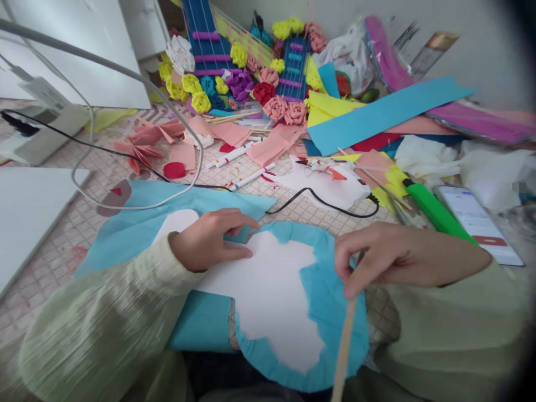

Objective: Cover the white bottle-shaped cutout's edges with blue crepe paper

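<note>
A white guitar-shaped cutout (276,290) lies low in front of me, the edge of its round body wrapped in blue crepe paper (326,285). My left hand (213,237) holds it where the narrow neck meets the body, thumb on the white face and fingers at the upper edge. The neck runs leftward beneath that hand and is partly hidden. Over the body's right side, my right hand (368,257) pinches the upper end of a flat beige strip (344,352), like a wooden stick, that points down. More blue crepe paper (138,223) spreads under the neck.
A glue gun (335,170) with a black cord rests on white material ahead. A green-handled tool (438,212) and a phone (479,223) lie at right. Farther back are blue paper guitars (293,67) and crepe flowers (263,92). A white cable (138,78) loops at left.
</note>
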A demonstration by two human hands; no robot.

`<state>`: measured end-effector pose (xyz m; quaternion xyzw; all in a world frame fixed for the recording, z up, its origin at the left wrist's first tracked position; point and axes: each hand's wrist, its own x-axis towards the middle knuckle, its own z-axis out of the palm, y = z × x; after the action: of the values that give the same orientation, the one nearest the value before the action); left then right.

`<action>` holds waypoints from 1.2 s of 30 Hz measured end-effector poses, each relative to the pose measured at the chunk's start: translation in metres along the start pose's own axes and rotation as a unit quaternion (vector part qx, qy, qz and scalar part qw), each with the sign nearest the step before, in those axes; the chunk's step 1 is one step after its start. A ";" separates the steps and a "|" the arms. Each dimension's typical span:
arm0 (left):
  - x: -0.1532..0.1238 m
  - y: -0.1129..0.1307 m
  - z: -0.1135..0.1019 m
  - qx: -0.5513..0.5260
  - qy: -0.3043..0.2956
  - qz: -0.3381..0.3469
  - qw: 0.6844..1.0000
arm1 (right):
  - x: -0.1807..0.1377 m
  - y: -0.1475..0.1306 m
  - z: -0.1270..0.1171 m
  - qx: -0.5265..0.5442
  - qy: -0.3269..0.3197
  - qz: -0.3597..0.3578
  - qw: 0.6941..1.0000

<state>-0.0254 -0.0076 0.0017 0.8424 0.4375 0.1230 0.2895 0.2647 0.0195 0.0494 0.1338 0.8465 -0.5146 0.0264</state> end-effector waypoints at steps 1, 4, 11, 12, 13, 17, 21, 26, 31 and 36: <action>0.000 0.002 0.001 -0.012 0.009 0.021 1.000 | -0.001 0.001 -0.002 0.018 0.003 -0.008 1.000; -0.003 0.012 0.008 -0.092 0.018 0.101 0.990 | -0.001 0.008 -0.004 0.041 0.053 -0.019 0.998; -0.008 0.032 0.012 -0.373 0.010 0.038 0.927 | 0.016 0.027 0.002 0.092 0.137 0.035 0.986; -0.008 0.033 0.012 -0.386 0.006 0.023 0.922 | 0.017 0.028 0.003 0.097 0.141 0.037 0.985; -0.008 0.033 0.011 -0.394 0.004 0.009 0.919 | 0.018 0.029 0.004 0.099 0.146 0.038 0.984; -0.007 0.033 0.009 -0.397 0.007 -0.048 0.917 | 0.020 0.028 0.006 0.089 0.163 0.044 0.982; -0.006 0.030 0.009 -0.417 0.013 -0.075 0.906 | 0.021 0.029 0.006 0.064 0.196 0.069 0.976; -0.004 0.025 0.012 -0.469 0.019 -0.100 0.877 | 0.022 0.031 0.007 0.035 0.224 0.086 0.970; -0.003 0.026 0.014 -0.485 0.059 -0.178 0.854 | 0.025 0.025 0.010 -0.015 0.247 0.062 0.967; -0.002 0.025 0.016 -0.477 0.088 -0.227 0.845 | 0.028 0.017 0.012 -0.030 0.263 0.073 0.962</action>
<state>-0.0028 -0.0267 0.0042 0.4635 0.5275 0.3212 0.6354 0.2407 0.0220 0.0239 0.3251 0.8264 -0.4324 -0.1560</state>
